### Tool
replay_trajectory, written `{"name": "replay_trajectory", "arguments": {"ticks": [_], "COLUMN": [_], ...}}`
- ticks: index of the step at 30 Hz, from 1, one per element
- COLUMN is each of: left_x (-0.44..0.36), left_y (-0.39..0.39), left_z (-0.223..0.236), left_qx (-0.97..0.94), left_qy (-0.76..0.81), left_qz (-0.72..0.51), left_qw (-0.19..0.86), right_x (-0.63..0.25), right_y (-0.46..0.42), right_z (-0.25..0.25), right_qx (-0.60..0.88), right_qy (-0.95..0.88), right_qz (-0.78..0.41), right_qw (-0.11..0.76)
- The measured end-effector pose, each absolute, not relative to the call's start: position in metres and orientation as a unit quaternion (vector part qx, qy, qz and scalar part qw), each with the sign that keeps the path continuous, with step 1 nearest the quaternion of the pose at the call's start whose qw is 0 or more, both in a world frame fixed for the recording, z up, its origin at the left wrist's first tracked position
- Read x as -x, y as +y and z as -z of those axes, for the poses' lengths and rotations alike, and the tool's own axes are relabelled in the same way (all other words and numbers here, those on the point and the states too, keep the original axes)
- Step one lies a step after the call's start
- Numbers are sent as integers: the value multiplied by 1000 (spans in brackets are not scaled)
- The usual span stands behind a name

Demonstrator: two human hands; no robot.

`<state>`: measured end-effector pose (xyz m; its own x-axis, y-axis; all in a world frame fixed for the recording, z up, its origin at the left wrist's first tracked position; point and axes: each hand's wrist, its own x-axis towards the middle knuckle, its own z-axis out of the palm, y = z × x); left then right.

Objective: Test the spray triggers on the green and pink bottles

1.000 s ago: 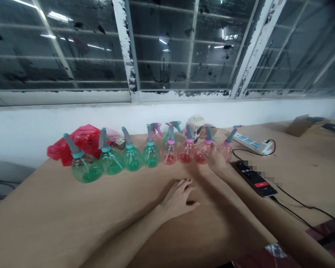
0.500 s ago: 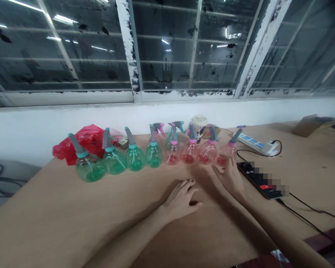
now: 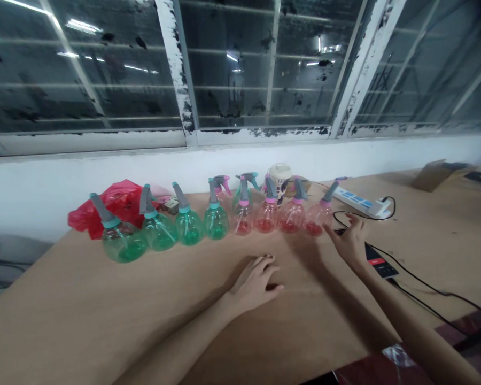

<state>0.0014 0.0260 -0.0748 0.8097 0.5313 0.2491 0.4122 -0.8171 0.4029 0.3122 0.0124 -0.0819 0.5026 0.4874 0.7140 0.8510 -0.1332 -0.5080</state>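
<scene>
Several spray bottles stand in a row along the back of the wooden table [image 3: 208, 326]. Those on the left, such as the green spray bottle [image 3: 124, 243], hold green liquid; on the right are pink ones with red liquid. Beside the rightmost pink spray bottle [image 3: 318, 219], my right hand [image 3: 351, 240] is open with its fingers apart, over part of a phone [image 3: 382, 262]. Its thumb tip is close to that bottle; whether they touch I cannot tell. My left hand [image 3: 254, 283] rests open, palm down, on the table in front of the row.
Behind the row are a red plastic bag [image 3: 118, 200], a lidded paper cup [image 3: 279, 179] and more spray bottles. A white power strip [image 3: 361, 202] lies at the right with black cables. An open cardboard box [image 3: 435, 175] stands farther right, near the wall.
My right hand has come away from the rightmost pink spray bottle and moved right, over the phone. My left hand stays on the table. The view has shifted slightly.
</scene>
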Motion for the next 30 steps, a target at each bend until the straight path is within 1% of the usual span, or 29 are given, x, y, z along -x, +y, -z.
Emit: {"name": "replay_trajectory", "arguments": {"ticks": [5, 11, 20, 30], "left_x": [-1, -2, -2, -2], "left_y": [26, 25, 25, 24], "left_z": [75, 74, 72, 72], "left_qx": [-938, -941, -942, -931], "left_qy": [250, 246, 243, 257], "left_qz": [-178, -176, -174, -180], "left_qw": [160, 154, 155, 185], "right_x": [-319, -317, -312, -304], "right_y": [29, 44, 51, -1], "right_z": [80, 79, 71, 70], "right_qx": [739, 755, 797, 807], "right_qy": [-454, -455, -421, -435], "right_qz": [143, 82, 84, 90], "right_qw": [477, 464, 425, 390]}}
